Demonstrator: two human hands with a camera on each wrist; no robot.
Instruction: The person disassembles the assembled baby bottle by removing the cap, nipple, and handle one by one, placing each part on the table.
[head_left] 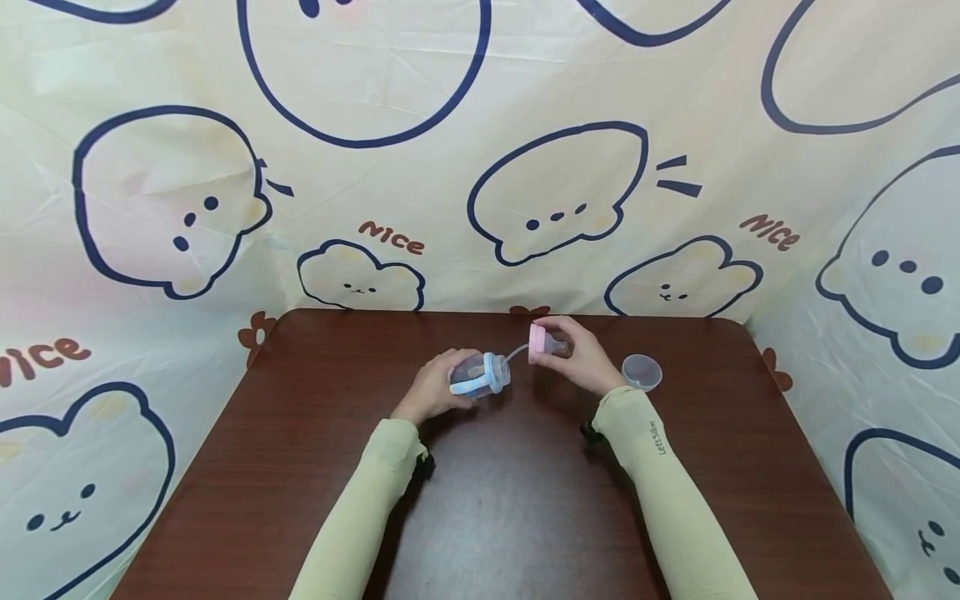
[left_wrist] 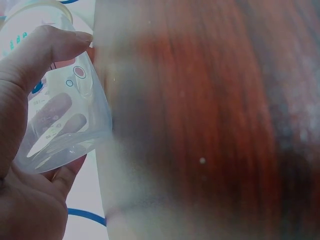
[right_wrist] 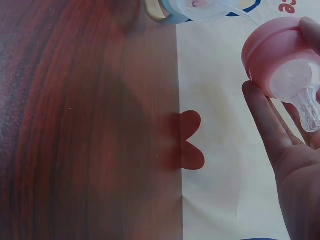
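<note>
In the head view my left hand [head_left: 437,386] grips a clear baby bottle [head_left: 468,375] with a light blue collar and handle, tilted so its mouth points right. The left wrist view shows thumb and fingers around the see-through bottle body [left_wrist: 75,110]. My right hand [head_left: 581,358] pinches a pink screw ring with a clear nipple [head_left: 537,343] by its rim; the nipple points right, toward the palm. A thin straw [head_left: 517,352] runs from the ring to the bottle's mouth. In the right wrist view fingers hold the pink ring [right_wrist: 270,47] at its edge.
A clear round cup-like cover [head_left: 642,372] stands on the brown wooden table [head_left: 480,517], just right of my right wrist. Behind the table's far edge hangs a cream cloth [head_left: 420,192] printed with cartoon bears, and it also covers both sides.
</note>
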